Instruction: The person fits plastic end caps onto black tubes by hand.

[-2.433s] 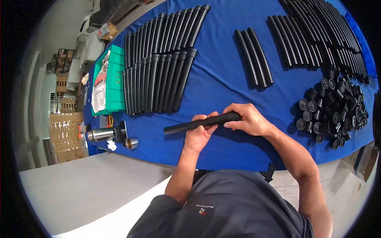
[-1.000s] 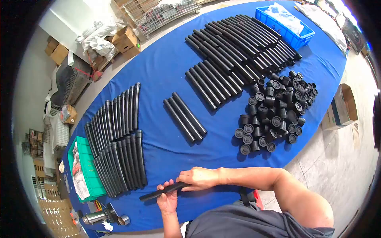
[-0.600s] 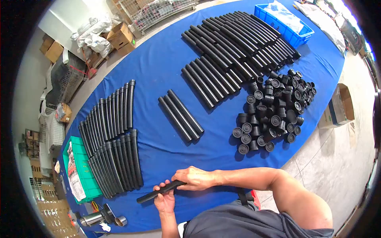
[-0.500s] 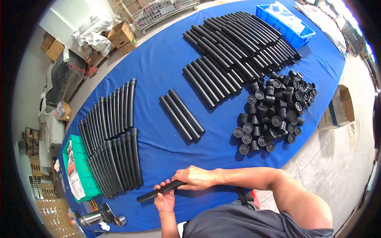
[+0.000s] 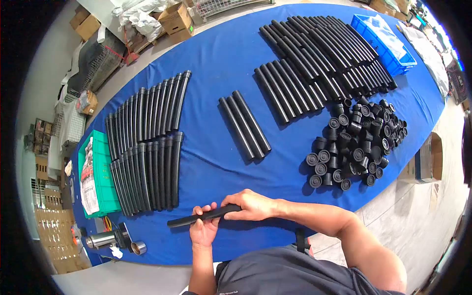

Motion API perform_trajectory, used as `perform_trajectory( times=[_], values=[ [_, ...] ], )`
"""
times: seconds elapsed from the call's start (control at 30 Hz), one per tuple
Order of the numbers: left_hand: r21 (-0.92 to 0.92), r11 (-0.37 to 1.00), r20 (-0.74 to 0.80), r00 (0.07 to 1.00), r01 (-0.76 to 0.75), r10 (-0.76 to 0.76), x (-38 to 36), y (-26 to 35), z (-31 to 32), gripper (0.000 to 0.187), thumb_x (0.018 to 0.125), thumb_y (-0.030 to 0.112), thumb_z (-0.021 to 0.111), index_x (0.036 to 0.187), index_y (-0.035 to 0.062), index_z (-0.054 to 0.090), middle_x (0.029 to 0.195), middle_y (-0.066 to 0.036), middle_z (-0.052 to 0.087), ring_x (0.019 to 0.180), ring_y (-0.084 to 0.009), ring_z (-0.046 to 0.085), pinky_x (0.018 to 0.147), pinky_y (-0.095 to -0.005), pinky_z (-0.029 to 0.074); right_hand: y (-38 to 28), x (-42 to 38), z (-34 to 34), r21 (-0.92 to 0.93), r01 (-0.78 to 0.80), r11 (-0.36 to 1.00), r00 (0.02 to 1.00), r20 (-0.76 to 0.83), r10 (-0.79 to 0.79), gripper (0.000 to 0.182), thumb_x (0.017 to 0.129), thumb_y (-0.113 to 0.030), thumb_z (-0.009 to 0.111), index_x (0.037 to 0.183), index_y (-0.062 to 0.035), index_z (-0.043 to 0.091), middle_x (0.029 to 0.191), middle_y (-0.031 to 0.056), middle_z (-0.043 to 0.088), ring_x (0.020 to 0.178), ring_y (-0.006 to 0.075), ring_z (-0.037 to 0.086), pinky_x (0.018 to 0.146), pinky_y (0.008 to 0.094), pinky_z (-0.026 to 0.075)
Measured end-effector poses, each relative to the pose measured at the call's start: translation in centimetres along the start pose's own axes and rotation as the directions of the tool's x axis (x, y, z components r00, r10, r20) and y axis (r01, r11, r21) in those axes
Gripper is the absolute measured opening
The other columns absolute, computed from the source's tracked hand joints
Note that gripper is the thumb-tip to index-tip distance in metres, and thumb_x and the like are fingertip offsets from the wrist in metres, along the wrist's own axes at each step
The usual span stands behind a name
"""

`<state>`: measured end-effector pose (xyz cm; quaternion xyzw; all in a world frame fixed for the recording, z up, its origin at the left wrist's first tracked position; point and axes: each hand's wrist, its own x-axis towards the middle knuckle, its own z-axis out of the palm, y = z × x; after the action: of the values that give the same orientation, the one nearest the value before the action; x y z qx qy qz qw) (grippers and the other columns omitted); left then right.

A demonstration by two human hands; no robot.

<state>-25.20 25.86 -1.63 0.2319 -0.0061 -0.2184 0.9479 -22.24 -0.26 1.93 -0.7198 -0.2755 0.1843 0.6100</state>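
Low over the near edge of the blue cloth, both hands hold one black tube (image 5: 183,221), lying nearly level. My left hand (image 5: 203,233) grips it near the middle from below, fingers curled over. Around the tube's right end closes my right hand (image 5: 250,204); whether a cap sits there is hidden. Three loose black tubes (image 5: 244,125) lie side by side beyond the hands. To the left are two rows of black tubes with caps on their far ends (image 5: 152,172). A heap of black rubber end caps (image 5: 361,142) lies to the right.
Many black tubes (image 5: 314,54) are stacked at the far right, beside a blue crate (image 5: 388,46) holding plastic. A green crate (image 5: 105,189) stands at the left edge, with a metal cylinder device (image 5: 105,239) nearer me. A cardboard box (image 5: 427,160) is on the floor at right.
The camera view has shifted, so the table's contents sit further right. Both hands keep hold of the tube, which has tipped slightly closer to level.
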Motion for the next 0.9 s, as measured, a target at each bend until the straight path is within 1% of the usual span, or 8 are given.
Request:
perform_trajectory(
  times=[0.1,0.13,0.23,0.43,0.63,0.73,0.83,0.9],
  values=[
    [-0.073,0.997,-0.103,0.994,0.014,-0.022,0.1,0.1,0.5,0.026,0.095,0.008,0.072,0.116,0.005,0.056,0.137,-0.02,0.063,0.139,-0.0361,0.051,0.117,-0.0533,0.044,0.1,-0.2,1.5,-0.329,0.272,0.904,0.937,-0.125,-0.327,0.041,0.091,-0.02,0.072,0.124,-0.0002,0.057,0.093,0.0173,0.061,0.081,0.0368,0.066,0.068,0.0489,0.054],
    [-0.071,0.997,-0.078,0.997,0.008,-0.013,0.0,0.2,0.3,0.027,0.094,0.008,0.073,0.115,0.0054,0.056,0.136,-0.02,0.063,0.139,-0.0362,0.051,0.118,-0.0518,0.044,-0.1,-0.4,1.7,-0.391,0.26,0.883,0.939,-0.11,-0.325,0.039,0.09,-0.016,0.071,0.122,0.0005,0.056,0.093,0.017,0.059,0.082,0.0375,0.066,0.069,0.0485,0.054],
    [0.021,1.0,-0.043,0.999,-0.015,0.016,0.0,0.0,0.2,0.029,0.092,0.008,0.075,0.115,0.0064,0.057,0.133,-0.019,0.064,0.138,-0.0359,0.052,0.116,-0.0516,0.046,-0.1,-0.4,1.1,-0.258,0.191,0.947,0.972,-0.085,-0.219,0.035,0.09,-0.015,0.07,0.119,0.0001,0.057,0.094,0.0173,0.059,0.084,0.0389,0.065,0.07,0.0494,0.054],
    [0.028,0.999,-0.09,0.995,-0.038,0.041,-0.1,-0.1,0.6,0.028,0.091,0.005,0.075,0.113,0.0074,0.058,0.127,-0.017,0.066,0.135,-0.0347,0.054,0.113,-0.0505,0.05,-0.2,-0.1,1.4,-0.269,0.189,0.944,0.967,-0.117,-0.227,0.032,0.092,-0.016,0.069,0.117,0.0001,0.057,0.093,0.0179,0.06,0.082,0.0404,0.064,0.07,0.0507,0.053],
    [0.03,0.999,-0.093,0.994,-0.045,0.048,-0.2,-0.2,0.5,0.028,0.092,0.006,0.075,0.114,0.0069,0.059,0.129,-0.017,0.065,0.136,-0.0349,0.054,0.113,-0.0506,0.049,-0.4,-0.1,1.5,-0.305,0.19,0.933,0.964,-0.124,-0.236,0.031,0.091,-0.015,0.069,0.116,0.0004,0.058,0.092,0.0171,0.059,0.083,0.0394,0.064,0.069,0.05,0.053],
    [0.001,0.999,-0.081,0.996,-0.034,0.034,-0.1,-0.1,0.5,0.028,0.092,0.006,0.074,0.115,0.0064,0.059,0.132,-0.019,0.064,0.137,-0.0353,0.053,0.113,-0.0515,0.049,-0.2,-0.2,1.5,-0.358,0.206,0.911,0.959,-0.111,-0.26,0.034,0.09,-0.015,0.07,0.118,0.0009,0.058,0.092,0.0161,0.059,0.082,0.0369,0.065,0.068,0.0483,0.054],
    [-0.029,0.999,-0.12,0.993,0.013,-0.017,0.0,0.0,1.2,0.027,0.096,0.006,0.069,0.12,0.0067,0.057,0.134,-0.017,0.063,0.14,-0.0352,0.05,0.116,-0.0536,0.045,0.3,-0.2,1.5,-0.503,0.308,0.808,0.9,-0.122,-0.419,0.037,0.091,-0.015,0.069,0.121,0.0018,0.058,0.091,0.0146,0.059,0.08,0.0328,0.066,0.067,0.0449,0.056],
    [-0.016,1.0,-0.076,0.997,-0.006,0.005,0.0,-0.1,0.6,0.027,0.095,0.007,0.071,0.119,0.0065,0.058,0.134,-0.019,0.063,0.138,-0.036,0.051,0.113,-0.0543,0.048,0.0,-0.3,1.6,-0.51,0.314,0.801,0.895,-0.122,-0.429,0.039,0.09,-0.017,0.07,0.123,0.0009,0.058,0.09,0.0134,0.059,0.079,0.0308,0.067,0.066,0.0432,0.056]
  ],
)
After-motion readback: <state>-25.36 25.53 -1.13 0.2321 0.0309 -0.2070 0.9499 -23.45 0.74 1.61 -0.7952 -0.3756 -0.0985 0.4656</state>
